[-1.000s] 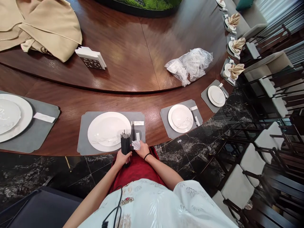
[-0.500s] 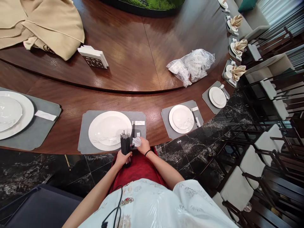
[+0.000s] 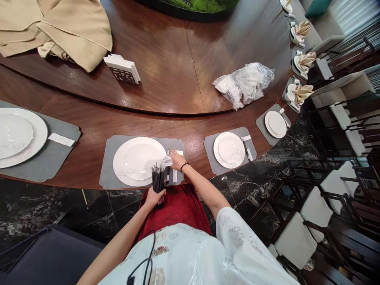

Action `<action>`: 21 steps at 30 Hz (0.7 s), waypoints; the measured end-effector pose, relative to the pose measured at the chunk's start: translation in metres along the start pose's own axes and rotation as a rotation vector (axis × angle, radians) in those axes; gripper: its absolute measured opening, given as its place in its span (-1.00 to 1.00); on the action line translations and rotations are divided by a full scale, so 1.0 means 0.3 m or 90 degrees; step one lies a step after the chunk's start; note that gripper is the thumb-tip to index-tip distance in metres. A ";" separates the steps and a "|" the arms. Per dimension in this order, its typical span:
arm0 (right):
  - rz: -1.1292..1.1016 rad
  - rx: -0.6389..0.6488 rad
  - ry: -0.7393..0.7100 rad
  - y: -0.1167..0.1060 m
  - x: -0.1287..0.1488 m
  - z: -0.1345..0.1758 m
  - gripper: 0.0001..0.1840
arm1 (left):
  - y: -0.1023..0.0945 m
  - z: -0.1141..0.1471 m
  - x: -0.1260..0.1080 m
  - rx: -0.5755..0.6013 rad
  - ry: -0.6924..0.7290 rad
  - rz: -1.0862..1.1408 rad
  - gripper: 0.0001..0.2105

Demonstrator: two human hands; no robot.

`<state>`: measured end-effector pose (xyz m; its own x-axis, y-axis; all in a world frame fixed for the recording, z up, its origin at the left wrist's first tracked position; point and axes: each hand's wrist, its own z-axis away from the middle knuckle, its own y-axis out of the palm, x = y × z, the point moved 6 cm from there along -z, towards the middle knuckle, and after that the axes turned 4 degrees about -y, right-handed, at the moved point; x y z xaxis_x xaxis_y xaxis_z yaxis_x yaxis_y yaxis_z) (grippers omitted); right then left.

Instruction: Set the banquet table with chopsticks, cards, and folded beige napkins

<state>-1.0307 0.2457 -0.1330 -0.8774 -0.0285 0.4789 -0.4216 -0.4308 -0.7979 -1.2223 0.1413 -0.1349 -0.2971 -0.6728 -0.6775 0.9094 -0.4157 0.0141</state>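
Observation:
My left hand (image 3: 154, 196) is wrapped round a bundle of black chopsticks (image 3: 158, 178) with silvery ends, held upright at the table's near edge. In my right hand (image 3: 178, 160) is a small fanned stack of white slips (image 3: 167, 160); their exact kind is too small to tell. That hand hovers over the right side of a grey placemat (image 3: 107, 174), its fingers near a chopstick rest whose details they partly hide. Below it lie dark chopsticks (image 3: 168, 175) and a narrow white packet (image 3: 175, 175). Beside them sits a stack of two white plates (image 3: 121, 152).
Similar settings hold plates (image 3: 219, 160) to the right and a white packet (image 3: 61, 139) to the left. On the raised round top are a napkin holder (image 3: 121, 71), crumpled plastic bags (image 3: 249, 81) and beige cloth (image 3: 74, 31). Chairs (image 3: 311, 209) stand at right.
My right hand has moved up and forward over the placemat with the white slips. The narrow white packet beside the chopsticks now shows more fully. My left hand keeps its hold on the bundle.

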 end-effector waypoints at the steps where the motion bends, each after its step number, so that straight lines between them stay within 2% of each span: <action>1: 0.002 0.001 -0.002 0.004 -0.002 0.001 -0.51 | 0.001 -0.001 0.001 0.000 -0.001 0.002 -0.42; 7: -0.017 -0.012 -0.022 -0.011 -0.003 0.004 -0.58 | 0.001 -0.005 0.014 -0.005 -0.001 0.004 -0.41; 10: -0.066 -0.074 -0.014 -0.035 -0.002 0.039 -0.61 | -0.002 -0.011 0.024 -0.002 0.002 -0.001 -0.39; 12: -0.105 -0.135 0.030 -0.035 -0.012 0.093 -0.65 | -0.004 -0.013 0.031 -0.001 0.004 -0.008 -0.39; 15: -0.128 -0.157 0.155 0.022 -0.035 0.201 -0.73 | -0.010 -0.009 0.037 -0.003 0.010 -0.017 -0.40; 18: -0.125 -0.108 0.263 0.109 -0.038 0.287 -0.71 | -0.018 0.007 0.034 -0.009 0.019 -0.022 -0.42; 21: -0.106 -0.074 0.319 0.161 -0.015 0.319 -0.69 | -0.028 0.032 0.028 -0.011 0.020 -0.017 -0.44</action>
<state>-1.0251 0.1388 -0.1385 -0.7866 0.4771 0.3921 -0.5620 -0.2899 -0.7747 -1.2353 0.1333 -0.1336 -0.3124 -0.6420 -0.7002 0.9063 -0.4222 -0.0172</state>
